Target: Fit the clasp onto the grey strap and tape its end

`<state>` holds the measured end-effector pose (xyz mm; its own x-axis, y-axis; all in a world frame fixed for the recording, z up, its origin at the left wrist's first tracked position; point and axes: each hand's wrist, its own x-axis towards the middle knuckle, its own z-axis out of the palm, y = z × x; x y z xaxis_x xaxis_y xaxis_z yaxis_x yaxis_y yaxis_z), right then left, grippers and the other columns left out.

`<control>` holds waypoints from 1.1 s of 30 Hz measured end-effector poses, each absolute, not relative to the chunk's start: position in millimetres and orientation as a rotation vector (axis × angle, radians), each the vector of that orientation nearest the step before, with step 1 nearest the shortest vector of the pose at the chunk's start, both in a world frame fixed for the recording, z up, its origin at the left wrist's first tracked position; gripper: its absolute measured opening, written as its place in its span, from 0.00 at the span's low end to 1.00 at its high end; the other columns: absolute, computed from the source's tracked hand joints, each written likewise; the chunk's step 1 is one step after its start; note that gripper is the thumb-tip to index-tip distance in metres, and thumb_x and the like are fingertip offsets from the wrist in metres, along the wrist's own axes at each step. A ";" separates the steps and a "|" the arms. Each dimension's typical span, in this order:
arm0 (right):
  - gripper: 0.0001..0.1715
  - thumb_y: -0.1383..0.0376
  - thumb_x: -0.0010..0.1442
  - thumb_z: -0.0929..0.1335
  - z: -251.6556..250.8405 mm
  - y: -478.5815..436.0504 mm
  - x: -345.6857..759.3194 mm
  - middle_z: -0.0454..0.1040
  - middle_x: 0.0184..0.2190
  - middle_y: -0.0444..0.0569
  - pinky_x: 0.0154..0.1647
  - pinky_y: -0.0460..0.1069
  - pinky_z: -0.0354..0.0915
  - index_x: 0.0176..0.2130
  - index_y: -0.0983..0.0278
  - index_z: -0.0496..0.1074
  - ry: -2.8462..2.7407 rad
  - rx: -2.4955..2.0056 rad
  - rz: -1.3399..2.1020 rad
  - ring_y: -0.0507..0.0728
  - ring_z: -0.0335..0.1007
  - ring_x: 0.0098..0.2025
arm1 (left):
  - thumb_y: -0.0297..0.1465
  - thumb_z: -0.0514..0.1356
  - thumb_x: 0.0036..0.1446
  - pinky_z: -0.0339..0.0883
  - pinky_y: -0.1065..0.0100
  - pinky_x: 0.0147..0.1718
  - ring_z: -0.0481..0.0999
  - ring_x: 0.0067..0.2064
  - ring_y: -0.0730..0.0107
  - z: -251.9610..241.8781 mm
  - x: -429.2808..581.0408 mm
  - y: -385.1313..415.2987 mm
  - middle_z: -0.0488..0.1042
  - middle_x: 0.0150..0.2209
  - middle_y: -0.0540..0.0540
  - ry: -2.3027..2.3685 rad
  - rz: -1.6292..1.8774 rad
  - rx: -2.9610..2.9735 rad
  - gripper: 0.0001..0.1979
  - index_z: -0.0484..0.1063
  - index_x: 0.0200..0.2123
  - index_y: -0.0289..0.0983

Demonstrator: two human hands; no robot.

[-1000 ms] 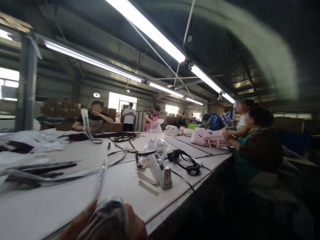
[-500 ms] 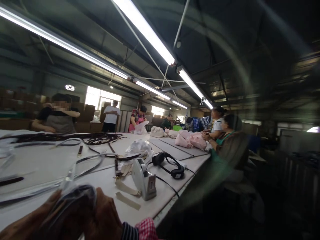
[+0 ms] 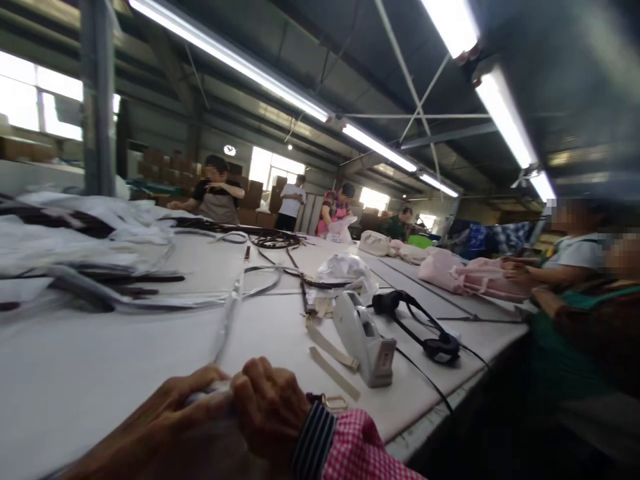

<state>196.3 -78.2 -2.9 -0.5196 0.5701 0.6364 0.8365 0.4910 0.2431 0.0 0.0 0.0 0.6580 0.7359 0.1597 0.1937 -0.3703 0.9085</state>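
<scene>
The broad white table (image 3: 145, 373) stretches through a dim workshop with bright tube lights (image 3: 381, 147) under a dark metal roof, a round clock (image 3: 229, 150) on the far wall and other people (image 3: 219, 202) around its far and right sides; the label (image 3: 386, 359) on the grey plastic tape dispenser (image 3: 357, 337) is too small to read. Over the near part, the left hand (image 3: 170, 410) and right hand (image 3: 270, 400) close together on a shiny plastic-wrapped bundle (image 3: 216, 400), mostly hidden between them. Beyond lie flat beige strips (image 3: 334, 373), a black headset (image 3: 441, 350), a crumpled clear bag (image 3: 345, 269), coiled dark straps (image 3: 275, 238) and soft pink cloth bags (image 3: 441, 270).
</scene>
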 end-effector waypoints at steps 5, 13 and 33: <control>0.06 0.70 0.65 0.63 1.4 -86.6 203.8 0.71 0.39 0.48 0.31 0.50 0.63 0.44 0.63 0.64 -2.316 -1.172 -0.457 0.58 0.69 0.38 | 0.48 0.59 0.63 0.68 0.69 0.43 0.74 0.41 0.63 23.8 -5.1 -27.1 0.76 0.38 0.50 0.678 0.567 2.105 0.18 0.76 0.38 0.40; 0.41 0.57 0.53 0.78 2.6 -95.1 228.1 0.65 0.57 0.49 0.48 0.52 0.71 0.60 0.55 0.61 -2.250 -1.101 0.417 0.57 0.71 0.49 | 0.39 0.60 0.68 0.63 0.67 0.54 0.68 0.54 0.63 19.9 -9.7 -28.5 0.72 0.50 0.48 0.446 0.561 2.439 0.08 0.75 0.41 0.42; 0.09 0.66 0.66 0.69 7.6 -84.7 208.9 0.72 0.46 0.49 0.49 0.49 0.69 0.48 0.62 0.73 -2.331 -1.161 0.203 0.55 0.71 0.47 | 0.30 0.62 0.66 0.63 0.58 0.55 0.70 0.54 0.58 10.0 -1.2 -31.5 0.75 0.47 0.47 0.601 0.689 2.720 0.03 0.72 0.43 0.40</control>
<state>208.9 -84.7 7.6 -0.4951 0.7781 0.3865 0.6995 0.6209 -0.3539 -1.2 -31.5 10.0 0.8009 0.4541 0.3903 0.3250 -0.8771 0.3535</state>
